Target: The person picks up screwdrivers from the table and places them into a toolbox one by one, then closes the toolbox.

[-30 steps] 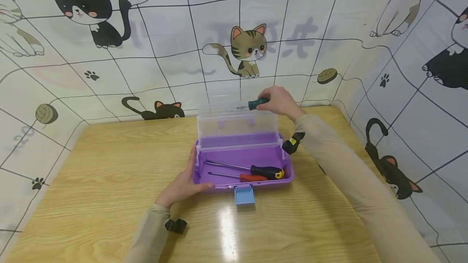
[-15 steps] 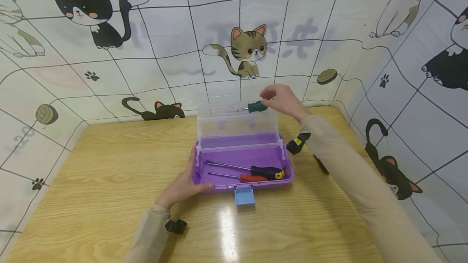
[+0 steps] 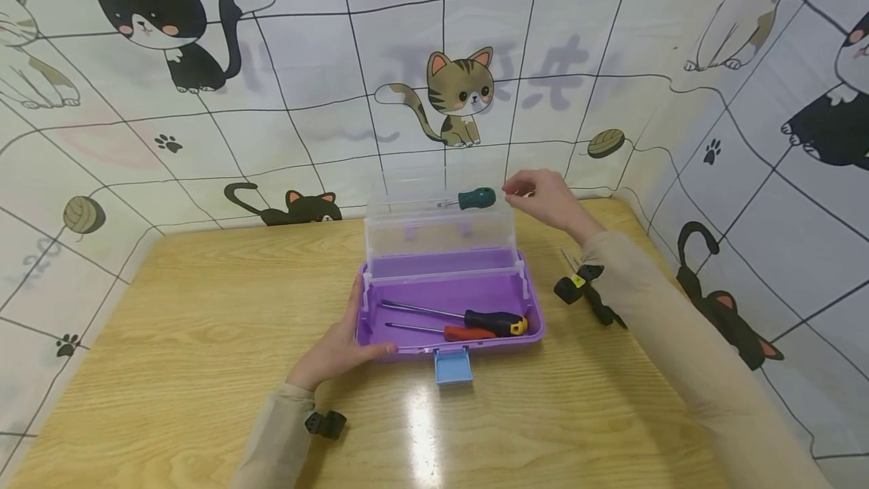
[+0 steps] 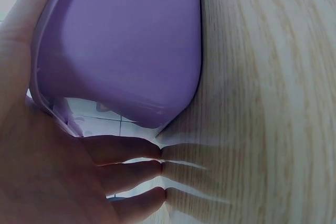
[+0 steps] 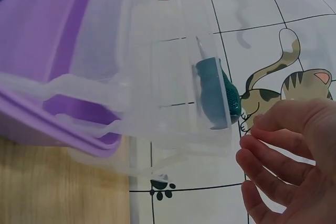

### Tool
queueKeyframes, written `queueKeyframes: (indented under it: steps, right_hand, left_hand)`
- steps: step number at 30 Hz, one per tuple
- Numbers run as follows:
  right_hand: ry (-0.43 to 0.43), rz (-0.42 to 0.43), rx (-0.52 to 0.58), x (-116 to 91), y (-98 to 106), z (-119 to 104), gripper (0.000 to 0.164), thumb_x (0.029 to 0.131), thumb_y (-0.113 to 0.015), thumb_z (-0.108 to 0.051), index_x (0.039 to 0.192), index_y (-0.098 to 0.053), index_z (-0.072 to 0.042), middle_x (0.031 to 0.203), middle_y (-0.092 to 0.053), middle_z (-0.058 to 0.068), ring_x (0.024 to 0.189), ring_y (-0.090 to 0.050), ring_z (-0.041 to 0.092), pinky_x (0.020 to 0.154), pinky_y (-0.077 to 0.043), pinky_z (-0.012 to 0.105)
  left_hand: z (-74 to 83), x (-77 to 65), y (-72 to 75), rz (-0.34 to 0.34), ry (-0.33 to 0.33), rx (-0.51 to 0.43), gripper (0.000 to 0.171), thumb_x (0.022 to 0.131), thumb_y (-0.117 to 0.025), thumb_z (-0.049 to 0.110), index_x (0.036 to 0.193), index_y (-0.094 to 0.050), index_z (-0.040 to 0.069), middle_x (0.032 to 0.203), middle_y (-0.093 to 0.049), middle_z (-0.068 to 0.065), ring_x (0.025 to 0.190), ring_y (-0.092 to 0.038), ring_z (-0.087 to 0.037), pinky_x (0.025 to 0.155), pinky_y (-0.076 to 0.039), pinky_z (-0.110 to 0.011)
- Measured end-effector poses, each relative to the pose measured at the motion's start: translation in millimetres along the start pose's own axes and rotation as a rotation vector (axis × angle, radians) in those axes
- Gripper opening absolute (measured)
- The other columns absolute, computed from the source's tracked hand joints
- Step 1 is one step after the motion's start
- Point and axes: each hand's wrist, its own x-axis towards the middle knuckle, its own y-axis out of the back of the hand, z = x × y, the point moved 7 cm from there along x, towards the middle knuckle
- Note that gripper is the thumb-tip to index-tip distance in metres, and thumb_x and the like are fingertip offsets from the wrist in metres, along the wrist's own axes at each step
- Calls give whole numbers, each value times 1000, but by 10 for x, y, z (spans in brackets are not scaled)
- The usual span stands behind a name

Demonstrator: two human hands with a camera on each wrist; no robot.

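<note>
A purple toolbox (image 3: 536, 308) stands on the table with its clear lid (image 3: 441, 236) swung open to the back. My left hand (image 3: 336, 349) holds its left end, the thumb over the front rim and the fingers along the side, fingertips down at the table in the left wrist view. Up on the lid lies a green-handled screwdriver (image 3: 477, 198). Just right of that handle is my right hand (image 3: 546, 202), fingers loosely bent around nothing. Inside the box lie a black-and-yellow screwdriver (image 3: 495, 321) and a red-handled screwdriver (image 3: 468, 333).
A blue latch (image 3: 452, 367) hangs off the box front. Partly under the right forearm, a black-handled tool (image 3: 600, 309) with a metal shaft lies on the wooden table (image 3: 237, 308). A cat-print sheet (image 3: 305, 96) rises behind the table and along its sides.
My right hand has let go of the green-handled screwdriver and moved right and slightly down, leaving it on the lid. More of the black-handled tool shows. The left hand stays on the box.
</note>
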Motion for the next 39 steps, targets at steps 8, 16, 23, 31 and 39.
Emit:
queueKeyframes:
  steps: [8,16,23,31,39]
  right_hand:
    - [41,-3,20,-168,-19,82,20,94,-59,-5,108,-66,6,107,-67,20,97,-60,31,89,-48,46]
    - [43,4,9,-262,-14,128,20,93,-60,-6,108,-67,5,102,-67,17,95,-61,30,87,-50,46]
    - [43,1,-3,-353,-17,191,20,92,-62,-7,107,-67,5,101,-68,18,95,-62,31,85,-50,47]
    - [16,-9,11,-457,13,315,19,94,-61,-7,109,-66,4,104,-67,18,97,-61,30,88,-49,47]
    - [10,-4,-1,-544,40,423,21,94,-61,-9,110,-66,4,102,-68,17,95,-62,30,87,-49,47]
  left_hand:
    - [-2,-8,0,2,21,8,127,77,-82,34,153,18,23,159,-4,-20,140,-17,-43,109,-18,-59]
    - [18,-13,10,11,4,35,127,76,-83,34,152,19,31,158,-9,-21,133,-30,-48,107,-23,-60]
    - [20,-12,8,10,14,40,126,77,-82,35,150,20,40,157,-13,-22,127,-37,-53,105,-26,-62]
    - [5,-10,-1,7,16,35,125,77,-82,35,151,19,35,157,-12,-23,126,-37,-53,105,-26,-63]
    - [8,-10,-1,7,7,25,126,77,-82,34,152,19,34,157,-10,-21,130,-33,-51,106,-24,-62]
